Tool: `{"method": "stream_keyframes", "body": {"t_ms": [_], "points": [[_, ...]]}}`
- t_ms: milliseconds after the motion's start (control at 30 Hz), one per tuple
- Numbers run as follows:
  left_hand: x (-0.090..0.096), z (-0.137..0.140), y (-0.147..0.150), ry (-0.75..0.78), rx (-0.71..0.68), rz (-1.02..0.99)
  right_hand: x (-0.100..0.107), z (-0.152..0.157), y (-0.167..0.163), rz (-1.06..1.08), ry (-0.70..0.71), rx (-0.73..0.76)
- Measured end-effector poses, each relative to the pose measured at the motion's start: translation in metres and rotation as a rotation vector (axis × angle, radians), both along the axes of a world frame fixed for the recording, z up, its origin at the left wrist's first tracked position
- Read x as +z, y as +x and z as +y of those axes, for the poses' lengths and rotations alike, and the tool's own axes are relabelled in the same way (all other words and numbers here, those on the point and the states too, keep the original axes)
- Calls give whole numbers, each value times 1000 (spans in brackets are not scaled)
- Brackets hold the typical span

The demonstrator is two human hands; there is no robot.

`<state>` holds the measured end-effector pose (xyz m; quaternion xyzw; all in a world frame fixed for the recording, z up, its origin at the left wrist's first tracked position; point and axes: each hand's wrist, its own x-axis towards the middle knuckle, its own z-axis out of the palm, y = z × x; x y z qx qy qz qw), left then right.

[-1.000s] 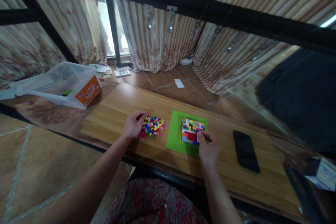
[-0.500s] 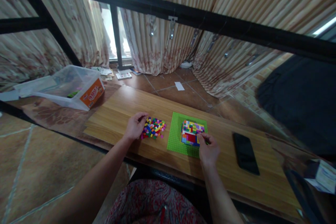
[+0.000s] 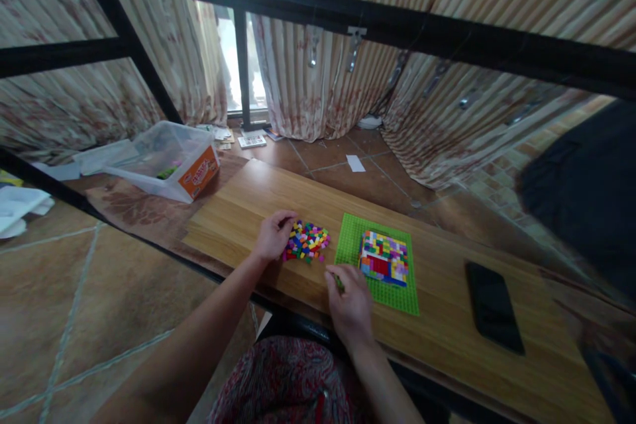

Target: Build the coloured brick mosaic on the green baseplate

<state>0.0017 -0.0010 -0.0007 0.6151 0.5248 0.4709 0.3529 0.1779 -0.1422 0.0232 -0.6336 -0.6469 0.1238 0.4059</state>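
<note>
My left hand [image 3: 274,236] rests at the left edge of a pile of small coloured toy bricks [image 3: 309,240], its fingers closed together; whatever they hold is hidden. My right hand [image 3: 350,305] is over the near left corner of the green baseplate [image 3: 350,232], just right of the pile. Its fingers are curled in, and a bit of green shows between them; I cannot tell whether that is a brick or the plate behind. On the baseplate sits a multicoloured brick build [image 3: 383,258] with a red patch, apart from both hands.
A black phone [image 3: 494,306] lies to the right on the wooden board [image 3: 238,202]. A clear plastic bin [image 3: 163,159] with an orange label stands at the left. Beyond the board are tiled floor, a white paper [image 3: 355,163], curtains and a black metal bar [image 3: 298,3].
My right hand has left the brick build and moved left towards the loose pile. My left hand stays by the pile. The whole view has shifted, so things appear further right.
</note>
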Motion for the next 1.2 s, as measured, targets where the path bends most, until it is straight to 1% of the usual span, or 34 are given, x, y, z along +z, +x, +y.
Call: {"method": "stream_keyframes", "body": {"t_ms": [67,167,367,500,633,700,800,1000,1200], "points": [[1,-1,0,-8,3,-7,-6,6,-15,-39,-17,47],[4,-2,0,-13,0,-3,-13,16,-27,-124,-15,61],[4,-2,0,-3,-2,-10,-13,31,-39,-279,-39,35],[2,-1,0,7,2,-2,-10,31,-43,-285,-71,48],[0,0,-1,11,3,0,-8,23,-40,-182,-64,100],[0,0,-1,17,5,-4,-7,17,-36,-112,-55,106],[0,0,0,15,-2,-15,-4,7,-24,-22,-63,67],[2,-1,0,5,2,-35,6,-13,15,122,-99,-17],[1,0,0,-4,-5,-35,11,-25,59,157,-79,-190]]}}
